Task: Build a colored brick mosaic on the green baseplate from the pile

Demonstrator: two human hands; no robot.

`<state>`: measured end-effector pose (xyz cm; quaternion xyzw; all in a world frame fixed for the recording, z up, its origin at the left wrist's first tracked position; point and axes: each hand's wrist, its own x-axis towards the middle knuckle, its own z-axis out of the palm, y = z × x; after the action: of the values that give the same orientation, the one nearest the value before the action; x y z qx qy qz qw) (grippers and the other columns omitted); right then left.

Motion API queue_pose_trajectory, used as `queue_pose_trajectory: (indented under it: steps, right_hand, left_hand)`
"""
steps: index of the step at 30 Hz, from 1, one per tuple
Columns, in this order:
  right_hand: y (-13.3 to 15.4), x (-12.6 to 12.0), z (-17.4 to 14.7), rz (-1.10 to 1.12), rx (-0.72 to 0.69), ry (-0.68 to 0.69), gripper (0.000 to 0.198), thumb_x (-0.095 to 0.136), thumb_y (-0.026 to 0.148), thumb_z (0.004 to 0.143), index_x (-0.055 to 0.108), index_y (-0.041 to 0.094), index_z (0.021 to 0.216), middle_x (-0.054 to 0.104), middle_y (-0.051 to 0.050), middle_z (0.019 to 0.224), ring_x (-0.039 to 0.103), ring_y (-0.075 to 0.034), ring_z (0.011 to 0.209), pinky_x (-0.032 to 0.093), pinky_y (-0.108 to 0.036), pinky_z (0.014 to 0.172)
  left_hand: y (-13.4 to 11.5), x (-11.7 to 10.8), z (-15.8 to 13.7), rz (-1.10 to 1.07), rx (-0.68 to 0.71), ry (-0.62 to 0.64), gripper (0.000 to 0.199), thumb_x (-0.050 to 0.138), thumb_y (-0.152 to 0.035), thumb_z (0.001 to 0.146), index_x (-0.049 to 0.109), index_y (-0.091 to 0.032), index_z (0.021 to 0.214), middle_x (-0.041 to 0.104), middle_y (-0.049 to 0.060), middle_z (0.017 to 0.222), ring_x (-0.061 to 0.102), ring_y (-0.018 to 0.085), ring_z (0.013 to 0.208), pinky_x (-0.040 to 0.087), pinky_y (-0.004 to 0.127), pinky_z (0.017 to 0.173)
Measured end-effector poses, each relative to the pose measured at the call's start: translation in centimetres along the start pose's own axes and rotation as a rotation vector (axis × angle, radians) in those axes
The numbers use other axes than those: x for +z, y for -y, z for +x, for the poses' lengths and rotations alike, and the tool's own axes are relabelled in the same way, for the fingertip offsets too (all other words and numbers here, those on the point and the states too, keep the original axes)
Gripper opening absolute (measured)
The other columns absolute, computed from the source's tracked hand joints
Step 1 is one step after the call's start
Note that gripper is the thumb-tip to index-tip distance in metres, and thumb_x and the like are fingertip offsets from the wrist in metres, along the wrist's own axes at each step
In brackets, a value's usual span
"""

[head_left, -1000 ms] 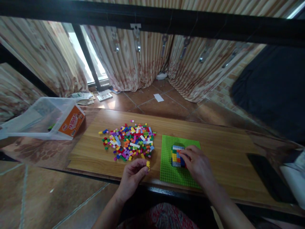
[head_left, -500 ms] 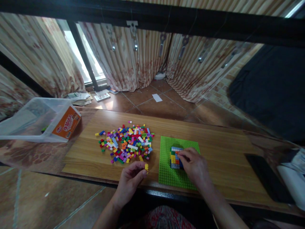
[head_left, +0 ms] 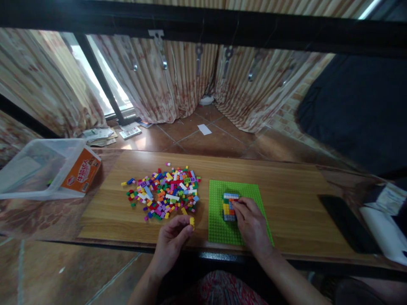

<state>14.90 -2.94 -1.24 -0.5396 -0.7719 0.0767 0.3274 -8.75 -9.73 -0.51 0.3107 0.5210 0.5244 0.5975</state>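
My left hand [head_left: 173, 239] pinches a small yellow toy brick [head_left: 192, 223] between thumb and fingertips, just in front of the loose brick pile [head_left: 168, 192]. On the green studded baseplate [head_left: 218, 231] stands a small block of joined bricks [head_left: 226, 208] in yellow, orange, grey, white and blue. My right hand [head_left: 252, 226] is over the block's right side, with thumb and fingers pressed together at its top. Whatever lies between those fingertips is hidden, and the hand covers part of the block and plate.
A clear plastic bin [head_left: 47, 169] with an orange label stands at the left. Toward the right end of the wooden board [head_left: 295, 199] lies a flat black object [head_left: 348, 224], beside a white item [head_left: 381, 235]. Curtains [head_left: 178, 80] hang beyond the table.
The camera view has shifted slightly. My right fingers remain at the block's top, with the hand turned a little. My left hand still pinches the yellow brick.
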Motion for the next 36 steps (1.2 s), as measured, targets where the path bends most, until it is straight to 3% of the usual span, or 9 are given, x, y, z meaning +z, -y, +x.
queue_pose_trajectory:
  steps: [6, 11, 19, 27, 30, 36]
  right_hand:
    - [0.2, -0.8, 0.4, 0.066, 0.039, 0.012, 0.027, 0.044, 0.028, 0.094, 0.070, 0.021, 0.098, 0.063, -0.008, 0.101, 0.061, -0.019, 0.091, 0.053, -0.035, 0.083]
    - [3.1, -1.5, 0.1, 0.127, 0.063, -0.042, 0.026, 0.044, 0.027, 0.094, 0.066, 0.021, 0.106, 0.065, -0.009, 0.103, 0.062, -0.020, 0.096, 0.051, -0.038, 0.088]
    - [8.1, 2.4, 2.2, 0.225, -0.043, 0.267, 0.022, 0.046, 0.020, 0.091, 0.067, 0.023, 0.097, 0.065, -0.005, 0.095, 0.062, -0.018, 0.088, 0.049, -0.031, 0.079]
    - [8.7, 5.2, 4.3, 0.187, -0.015, 0.376, 0.014, 0.053, 0.023, 0.089, 0.066, 0.020, 0.094, 0.063, -0.004, 0.091, 0.059, -0.018, 0.086, 0.045, -0.032, 0.079]
    - [8.7, 5.2, 4.1, 0.194, -0.027, 0.394, 0.014, 0.053, 0.023, 0.089, 0.066, 0.021, 0.087, 0.062, -0.004, 0.090, 0.059, -0.017, 0.084, 0.044, -0.031, 0.077]
    - [7.9, 4.7, 4.8, 0.219, -0.040, 0.381, 0.017, 0.051, 0.023, 0.090, 0.067, 0.022, 0.095, 0.063, -0.004, 0.093, 0.059, -0.018, 0.088, 0.045, -0.032, 0.081]
  left_hand:
    - [-0.1, 0.1, -0.1, -0.006, 0.029, 0.006, 0.026, 0.076, -0.031, 0.069, 0.067, -0.015, 0.088, 0.060, 0.000, 0.075, 0.053, 0.010, 0.065, 0.043, 0.021, 0.061]
    - [-0.4, 0.3, -0.8, -0.034, 0.038, 0.021, 0.023, 0.075, -0.031, 0.070, 0.066, -0.015, 0.085, 0.058, 0.000, 0.072, 0.052, 0.010, 0.064, 0.042, 0.021, 0.060]
    - [-0.4, 0.3, -1.4, -0.084, 0.037, 0.036, 0.031, 0.073, -0.030, 0.073, 0.065, -0.018, 0.100, 0.058, 0.001, 0.080, 0.050, 0.010, 0.068, 0.041, 0.021, 0.061]
    - [-0.4, 0.2, -1.7, -0.054, 0.073, 0.087, 0.028, 0.070, -0.031, 0.074, 0.067, -0.017, 0.099, 0.060, 0.002, 0.080, 0.050, 0.011, 0.072, 0.040, 0.022, 0.065]
    - [-0.4, 0.1, -1.6, -0.059, 0.063, 0.085, 0.028, 0.070, -0.032, 0.075, 0.067, -0.018, 0.099, 0.061, 0.002, 0.082, 0.051, 0.013, 0.074, 0.040, 0.023, 0.068]
    - [-0.4, 0.1, -1.4, -0.075, 0.056, 0.103, 0.027, 0.070, -0.031, 0.075, 0.067, -0.018, 0.099, 0.061, 0.003, 0.085, 0.051, 0.013, 0.077, 0.040, 0.023, 0.071]
